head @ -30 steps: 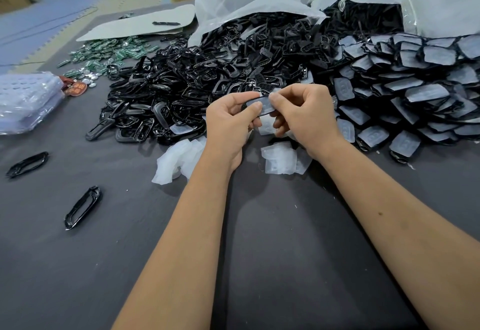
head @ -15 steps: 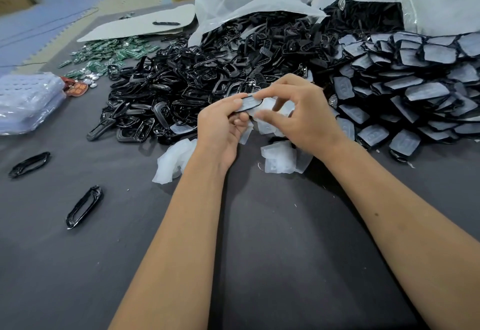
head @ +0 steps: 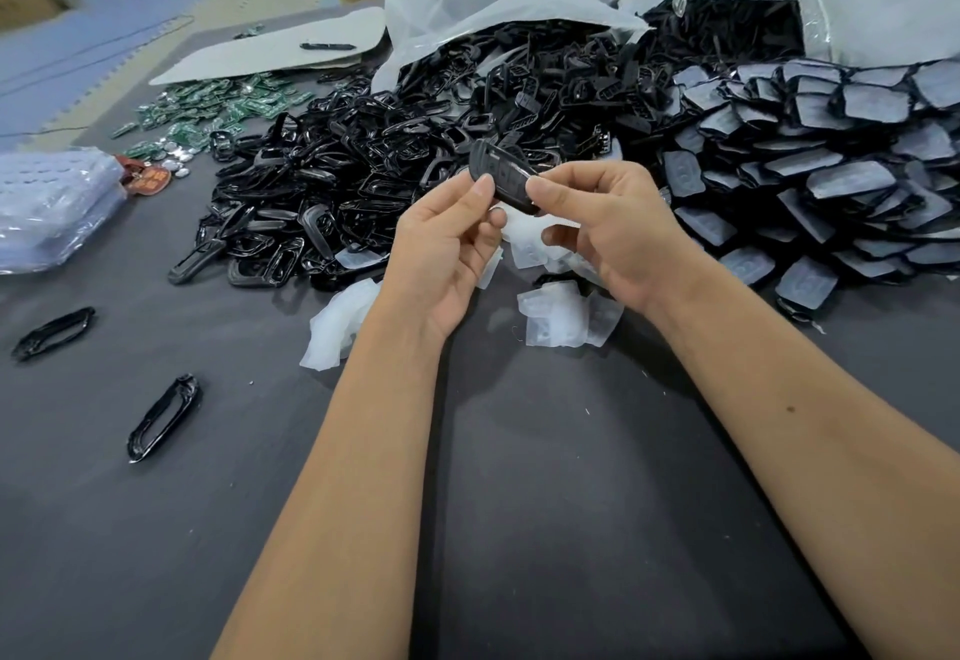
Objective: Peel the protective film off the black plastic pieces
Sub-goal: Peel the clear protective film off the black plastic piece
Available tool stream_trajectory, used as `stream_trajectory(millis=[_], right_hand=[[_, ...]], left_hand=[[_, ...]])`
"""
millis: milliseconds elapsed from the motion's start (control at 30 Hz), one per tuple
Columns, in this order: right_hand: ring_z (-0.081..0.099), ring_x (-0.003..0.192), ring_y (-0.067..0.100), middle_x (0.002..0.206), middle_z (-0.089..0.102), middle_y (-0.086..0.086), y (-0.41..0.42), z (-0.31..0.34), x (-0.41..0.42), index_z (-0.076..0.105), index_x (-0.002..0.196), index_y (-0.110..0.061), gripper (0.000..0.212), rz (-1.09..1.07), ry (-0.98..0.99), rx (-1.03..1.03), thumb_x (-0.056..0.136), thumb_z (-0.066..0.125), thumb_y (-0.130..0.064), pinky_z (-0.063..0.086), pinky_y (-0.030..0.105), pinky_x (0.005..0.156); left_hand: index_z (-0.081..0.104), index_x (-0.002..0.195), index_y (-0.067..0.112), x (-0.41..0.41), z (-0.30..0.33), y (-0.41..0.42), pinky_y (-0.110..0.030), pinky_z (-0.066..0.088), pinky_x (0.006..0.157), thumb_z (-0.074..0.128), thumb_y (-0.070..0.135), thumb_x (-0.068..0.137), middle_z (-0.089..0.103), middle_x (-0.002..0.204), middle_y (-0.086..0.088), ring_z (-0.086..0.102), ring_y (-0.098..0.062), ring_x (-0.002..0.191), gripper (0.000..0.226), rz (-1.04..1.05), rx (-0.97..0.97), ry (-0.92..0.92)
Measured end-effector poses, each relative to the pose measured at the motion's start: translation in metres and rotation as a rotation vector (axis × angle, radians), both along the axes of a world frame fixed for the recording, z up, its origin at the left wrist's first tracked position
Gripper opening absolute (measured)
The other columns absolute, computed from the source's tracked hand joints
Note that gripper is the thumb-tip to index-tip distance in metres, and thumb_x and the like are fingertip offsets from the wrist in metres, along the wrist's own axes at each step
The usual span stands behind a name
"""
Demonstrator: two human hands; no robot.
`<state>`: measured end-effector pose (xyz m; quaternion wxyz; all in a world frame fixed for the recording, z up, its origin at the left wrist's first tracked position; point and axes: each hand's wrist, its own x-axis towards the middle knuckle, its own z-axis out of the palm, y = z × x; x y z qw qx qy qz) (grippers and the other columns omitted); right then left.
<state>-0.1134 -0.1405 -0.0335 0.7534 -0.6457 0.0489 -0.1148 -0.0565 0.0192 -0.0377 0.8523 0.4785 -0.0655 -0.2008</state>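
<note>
Black plastic piece (head: 503, 180) sits tilted above the grey counter (head: 545, 503), pinched between the left hand (head: 448, 248) and the right hand (head: 610, 230). Peeled white films (head: 563, 319) lie just beneath; film-covered pieces (head: 831, 170) pile far right, bare black frames (head: 332, 191) far left.

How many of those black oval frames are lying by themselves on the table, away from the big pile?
2. One black oval frame lies near the table's left edge; the other lies nearer the person, left of the left forearm. More may sit outside the view.
</note>
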Motion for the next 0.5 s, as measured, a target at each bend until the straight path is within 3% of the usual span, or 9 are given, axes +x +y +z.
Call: stream_trajectory(millis=[200,333,500], right_hand=[[0.070,0.087,0.015,0.102,0.076,0.009,-0.0030,-0.0028,0.0009,0.077,0.113,-0.010,0.020,0.052,0.001,0.163,0.096,0.068,-0.002,0.057,0.030,0.081],[0.072,0.091,0.023,0.104,0.074,0.018,-0.0035,-0.0025,0.0006,0.075,0.115,-0.006,0.028,0.002,0.004,0.121,0.089,0.074,0.004,0.060,0.032,0.084],[0.074,0.083,0.020,0.091,0.076,0.013,0.0000,-0.0037,0.0006,0.076,0.106,-0.009,0.024,-0.101,-0.021,0.040,0.087,0.076,0.007,0.058,0.027,0.077]], left_hand=[[0.075,0.092,0.006,-0.0004,-0.0008,-0.0019,-0.012,0.048,0.057,0.063,0.003,0.101,0.070,0.086,-0.004,0.057,-0.006,0.062,0.015,0.022,0.027,-0.008],[0.072,0.095,0.005,-0.0011,-0.0021,-0.0046,-0.013,0.049,0.057,0.064,0.005,0.100,0.070,0.085,-0.004,0.057,-0.006,0.061,0.009,0.049,0.049,0.011],[0.073,0.088,0.011,-0.0025,-0.0025,-0.0080,-0.018,0.053,0.062,0.064,0.008,0.101,0.070,0.082,-0.004,0.060,-0.009,0.066,0.016,0.071,0.119,-0.033]])
